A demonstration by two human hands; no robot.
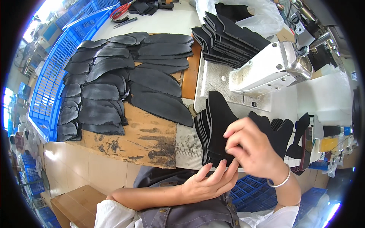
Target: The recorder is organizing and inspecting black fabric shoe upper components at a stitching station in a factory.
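Observation:
A fanned stack of black cut fabric pieces (218, 123) stands at the front edge of the sewing machine bed, right in front of me. My right hand (253, 148), with a white bangle at its wrist, is over the stack's right side. Its thumb and index finger are pinched together; whatever lies between them is too small or hidden to name. My left hand (209, 184) is palm up below the stack, fingers apart and bent upward. Its fingertips come close to the right thumb at the stack's lower edge; whether they touch the cloth I cannot tell.
Dark grey curved pieces (100, 91) lie in overlapping rows on stained brown board (144, 140). A white sewing machine arm (262, 70) is ahead, beside more black pieces (232, 38). A blue crate (45, 95) borders the left; red-handled scissors (121, 11) lie at the back.

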